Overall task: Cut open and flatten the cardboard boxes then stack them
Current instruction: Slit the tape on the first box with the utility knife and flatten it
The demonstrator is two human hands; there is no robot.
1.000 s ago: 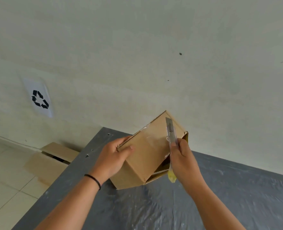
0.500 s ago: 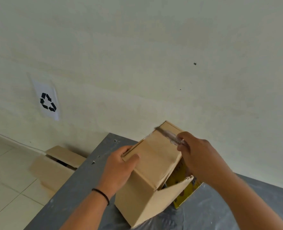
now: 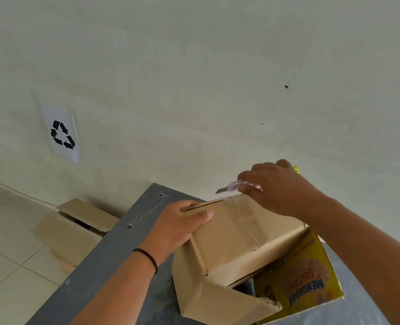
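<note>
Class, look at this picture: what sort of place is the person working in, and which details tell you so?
Probably a plain workroom or recycling corner: a recycling sign is stuck on the bare wall, a cardboard box sits on the tiled floor below it, and a grey plastic-covered table serves as the cutting bench.

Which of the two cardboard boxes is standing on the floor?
The plain brown box left of the grey table, below the recycling sign. The other box is held on the table.
</note>
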